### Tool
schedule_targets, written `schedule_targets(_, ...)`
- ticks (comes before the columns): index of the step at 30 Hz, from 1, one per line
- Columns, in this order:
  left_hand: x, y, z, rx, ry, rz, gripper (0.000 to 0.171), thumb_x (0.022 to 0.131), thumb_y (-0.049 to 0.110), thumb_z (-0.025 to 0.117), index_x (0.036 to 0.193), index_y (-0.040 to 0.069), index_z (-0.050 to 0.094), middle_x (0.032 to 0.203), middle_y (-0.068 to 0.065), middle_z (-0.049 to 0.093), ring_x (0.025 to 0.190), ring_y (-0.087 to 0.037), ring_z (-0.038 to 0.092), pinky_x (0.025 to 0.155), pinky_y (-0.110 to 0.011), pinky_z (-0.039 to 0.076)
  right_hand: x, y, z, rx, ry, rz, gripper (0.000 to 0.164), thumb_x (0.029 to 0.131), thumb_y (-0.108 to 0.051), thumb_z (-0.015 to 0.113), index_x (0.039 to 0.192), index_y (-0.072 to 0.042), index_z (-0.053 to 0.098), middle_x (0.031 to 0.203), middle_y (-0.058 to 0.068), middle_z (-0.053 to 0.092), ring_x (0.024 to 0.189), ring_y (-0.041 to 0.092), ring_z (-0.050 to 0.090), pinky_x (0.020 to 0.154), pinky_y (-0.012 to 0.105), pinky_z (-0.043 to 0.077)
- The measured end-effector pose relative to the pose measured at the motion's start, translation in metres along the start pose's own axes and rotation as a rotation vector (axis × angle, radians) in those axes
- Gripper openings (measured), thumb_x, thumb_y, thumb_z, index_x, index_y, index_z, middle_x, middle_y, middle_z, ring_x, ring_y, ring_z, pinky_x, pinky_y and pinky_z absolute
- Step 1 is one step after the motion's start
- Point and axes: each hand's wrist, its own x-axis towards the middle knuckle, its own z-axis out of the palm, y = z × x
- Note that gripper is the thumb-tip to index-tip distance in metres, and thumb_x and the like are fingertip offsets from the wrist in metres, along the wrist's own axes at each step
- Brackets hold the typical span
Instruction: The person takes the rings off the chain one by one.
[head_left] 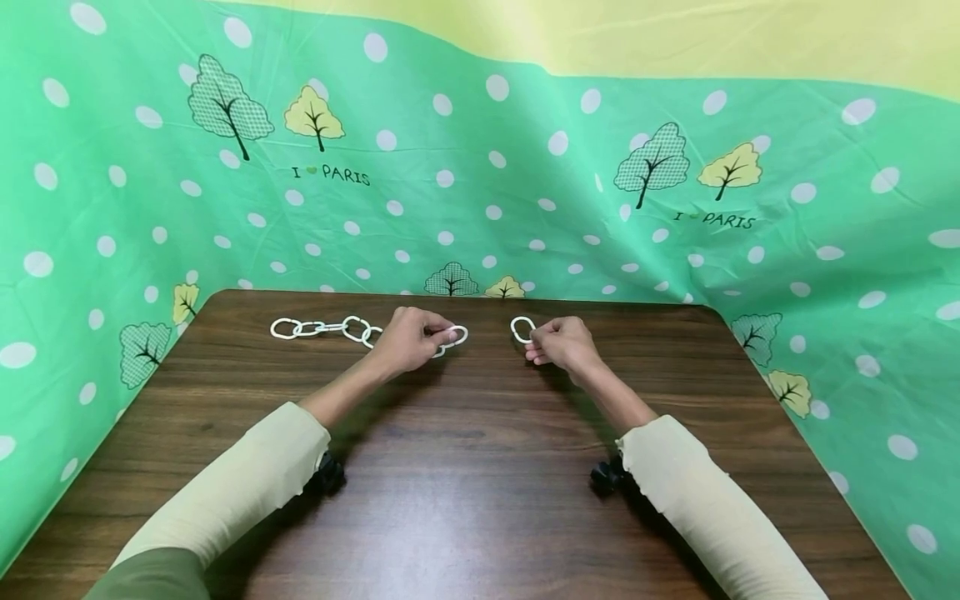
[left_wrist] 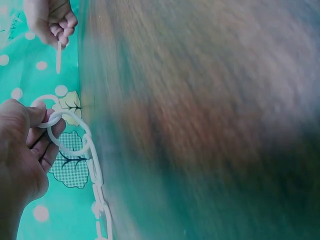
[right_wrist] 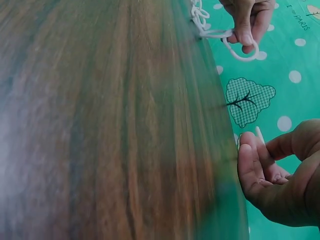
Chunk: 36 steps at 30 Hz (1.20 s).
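A chain of white oval links point(head_left: 356, 330) stretches leftward along the far part of the table. My left hand point(head_left: 408, 340) pinches its right end link point(head_left: 459, 335) between thumb and fingers, and the left wrist view shows further links point(left_wrist: 95, 165) trailing down from that hand point(left_wrist: 25, 155). To the right, my right hand point(head_left: 566, 343) pinches a single white link point(head_left: 522, 330), raised and separate from the chain. In the right wrist view this link point(right_wrist: 259, 134) appears nearly edge-on, partly hidden by the fingers. A gap lies between the two hands.
The dark brown wooden table point(head_left: 450, 467) ends just beyond the hands, against a green dotted cloth point(head_left: 450, 208) printed with trees. Black devices point(head_left: 609, 477) sit under both forearms, near the ends of the pale sleeves point(head_left: 690, 475).
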Motion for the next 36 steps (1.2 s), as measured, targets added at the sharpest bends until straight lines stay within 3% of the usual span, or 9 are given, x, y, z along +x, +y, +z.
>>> schedule_targets(14, 0.001, 0.001, 0.001, -0.018, -0.005, -0.011, 0.016, 0.104, 0.017, 0.083, 0.112, 0.005, 0.089, 0.097, -0.009, 0.088, 0.074, -0.01, 0.065, 0.07, -0.026, 0.051, -0.002, 0.007, -0.024, -0.057, -0.012, -0.023, 0.028, 0.112, -0.005, 0.061, 0.129, 0.017, 0.065, 0.089, 0.012, 0.082, 0.071, 0.008, 0.077, 0.07, 0.022, 0.066)
schedule_targets(36, 0.002, 0.0, -0.002, -0.027, 0.01, -0.019, 0.017, 0.105, 0.019, 0.082, 0.113, 0.006, 0.089, 0.099, -0.009, 0.088, 0.079, -0.012, 0.068, 0.075, -0.03, 0.054, -0.014, 0.017, -0.065, -0.082, -0.003, -0.02, 0.032, 0.114, -0.009, 0.061, 0.134, 0.016, 0.062, 0.093, 0.007, 0.082, 0.076, 0.007, 0.079, 0.075, 0.027, 0.068)
